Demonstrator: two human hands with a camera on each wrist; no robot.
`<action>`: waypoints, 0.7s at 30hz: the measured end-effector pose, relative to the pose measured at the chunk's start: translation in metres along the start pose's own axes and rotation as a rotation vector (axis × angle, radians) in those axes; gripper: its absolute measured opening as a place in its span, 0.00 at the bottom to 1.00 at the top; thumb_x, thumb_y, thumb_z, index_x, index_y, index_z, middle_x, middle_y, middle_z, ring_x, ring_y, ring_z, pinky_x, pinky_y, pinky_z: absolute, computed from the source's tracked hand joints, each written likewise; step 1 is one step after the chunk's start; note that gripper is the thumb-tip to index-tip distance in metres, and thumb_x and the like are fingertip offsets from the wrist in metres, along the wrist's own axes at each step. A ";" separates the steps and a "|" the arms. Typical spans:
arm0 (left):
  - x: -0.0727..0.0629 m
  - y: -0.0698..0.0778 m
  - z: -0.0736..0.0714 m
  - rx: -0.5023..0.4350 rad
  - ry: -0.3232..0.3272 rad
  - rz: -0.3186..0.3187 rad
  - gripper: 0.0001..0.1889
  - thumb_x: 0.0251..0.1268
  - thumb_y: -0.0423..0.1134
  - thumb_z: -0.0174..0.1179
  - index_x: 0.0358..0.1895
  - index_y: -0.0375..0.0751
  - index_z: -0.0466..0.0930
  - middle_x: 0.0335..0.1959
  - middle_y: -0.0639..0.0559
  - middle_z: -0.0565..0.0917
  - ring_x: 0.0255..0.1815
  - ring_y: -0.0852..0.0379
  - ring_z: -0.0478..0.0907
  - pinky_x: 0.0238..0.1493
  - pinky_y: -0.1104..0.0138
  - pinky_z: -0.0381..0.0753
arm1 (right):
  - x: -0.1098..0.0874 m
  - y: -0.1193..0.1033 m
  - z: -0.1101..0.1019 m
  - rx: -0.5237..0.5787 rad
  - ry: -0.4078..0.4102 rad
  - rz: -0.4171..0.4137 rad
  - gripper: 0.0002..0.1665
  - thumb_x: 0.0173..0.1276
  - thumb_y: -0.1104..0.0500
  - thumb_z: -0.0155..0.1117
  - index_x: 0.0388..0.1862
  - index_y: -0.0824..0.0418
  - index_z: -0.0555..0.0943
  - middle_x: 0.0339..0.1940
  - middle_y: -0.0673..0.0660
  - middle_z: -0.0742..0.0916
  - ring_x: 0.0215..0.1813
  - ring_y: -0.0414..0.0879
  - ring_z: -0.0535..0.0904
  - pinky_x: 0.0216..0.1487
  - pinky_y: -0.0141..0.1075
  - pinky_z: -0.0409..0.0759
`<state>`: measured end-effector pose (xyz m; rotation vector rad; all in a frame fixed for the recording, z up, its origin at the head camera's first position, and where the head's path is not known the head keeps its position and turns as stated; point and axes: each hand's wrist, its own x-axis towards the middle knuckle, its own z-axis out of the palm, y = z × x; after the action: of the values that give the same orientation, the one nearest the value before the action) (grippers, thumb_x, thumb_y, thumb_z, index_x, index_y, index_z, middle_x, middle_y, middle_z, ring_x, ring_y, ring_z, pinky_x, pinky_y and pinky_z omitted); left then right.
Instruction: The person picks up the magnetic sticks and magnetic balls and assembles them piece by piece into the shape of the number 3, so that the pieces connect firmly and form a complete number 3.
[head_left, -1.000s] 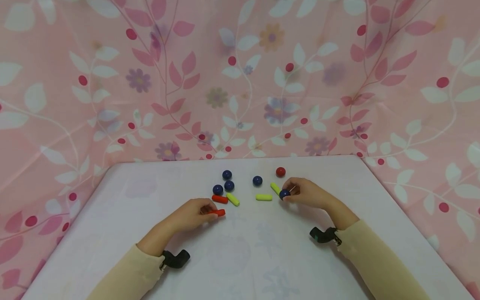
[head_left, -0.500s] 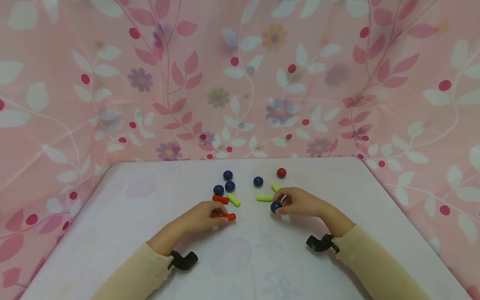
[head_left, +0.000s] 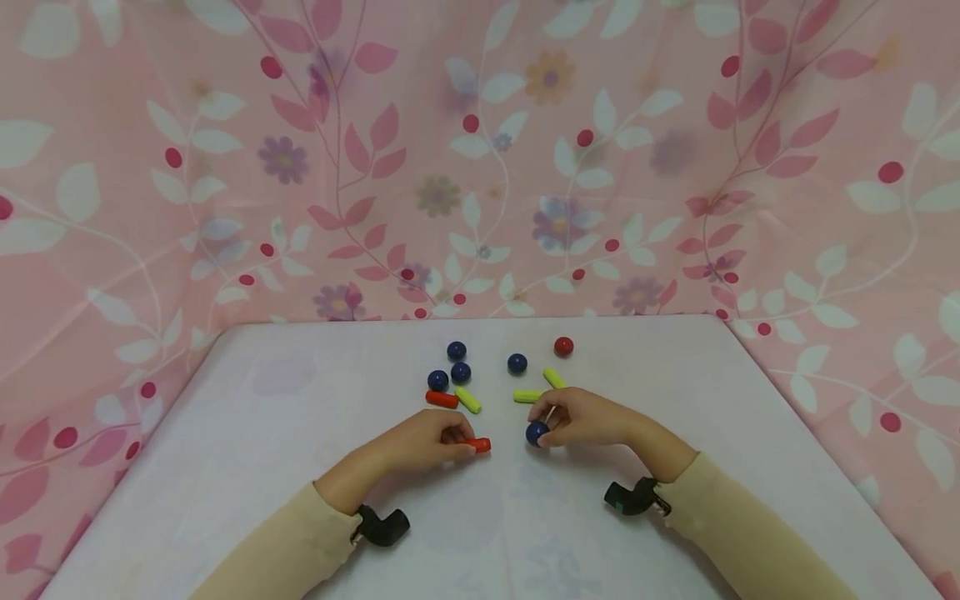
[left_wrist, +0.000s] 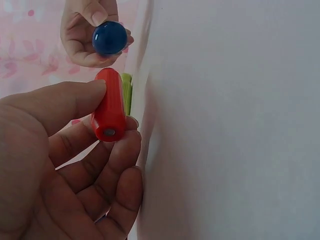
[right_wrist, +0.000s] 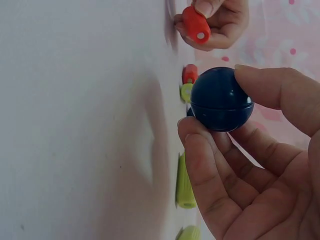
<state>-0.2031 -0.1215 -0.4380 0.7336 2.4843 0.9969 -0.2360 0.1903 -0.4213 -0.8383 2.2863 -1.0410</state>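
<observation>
My left hand [head_left: 423, 442] pinches a red magnetic stick [left_wrist: 110, 105] between thumb and fingers; a small metal disc shows in its end. Opposite, my right hand [head_left: 596, 419] holds a dark blue ball [right_wrist: 221, 97] at the fingertips, a seam running round it. Ball and stick face each other across a small gap in the head view. Behind the right hand lie two yellow-green sticks [head_left: 553, 377], one partly covered by its fingers. Beyond the left hand, another red stick [head_left: 442, 400] lies beside a yellow-green stick [head_left: 468, 400].
A cluster of blue balls [head_left: 461, 372] sits behind the lying red stick. Another blue ball [head_left: 517, 363] and a red ball [head_left: 563, 346] stand farther right on the white table [head_left: 300, 433]. A pink floral cloth [head_left: 480, 167] hangs behind. Each wrist wears a black camera [head_left: 384, 527].
Both hands have moved inward and nearer to the body, the left with its red stick, the right with its blue ball. The gap between them has narrowed; the other pieces stay put.
</observation>
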 end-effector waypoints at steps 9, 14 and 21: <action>0.005 0.010 0.005 -0.004 -0.019 0.015 0.06 0.67 0.48 0.66 0.42 0.56 0.83 0.31 0.62 0.81 0.33 0.60 0.76 0.39 0.65 0.77 | 0.005 -0.006 0.006 0.006 -0.040 -0.015 0.15 0.64 0.58 0.73 0.49 0.58 0.82 0.40 0.47 0.86 0.42 0.45 0.83 0.44 0.35 0.82; 0.008 0.013 0.007 -0.002 -0.028 0.022 0.04 0.67 0.49 0.66 0.41 0.58 0.83 0.29 0.63 0.81 0.31 0.61 0.76 0.37 0.67 0.77 | 0.007 -0.008 0.008 0.001 -0.061 -0.024 0.15 0.64 0.59 0.73 0.49 0.57 0.83 0.40 0.46 0.87 0.42 0.45 0.83 0.43 0.34 0.82; 0.011 0.015 0.009 -0.014 -0.033 0.049 0.06 0.68 0.48 0.66 0.42 0.55 0.83 0.29 0.62 0.81 0.32 0.61 0.77 0.38 0.67 0.78 | 0.011 -0.006 0.010 -0.005 -0.088 -0.046 0.15 0.65 0.59 0.72 0.50 0.57 0.83 0.42 0.46 0.87 0.42 0.43 0.83 0.44 0.34 0.82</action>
<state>-0.2026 -0.1014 -0.4348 0.8038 2.4399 1.0103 -0.2352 0.1743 -0.4246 -0.9246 2.2073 -0.9984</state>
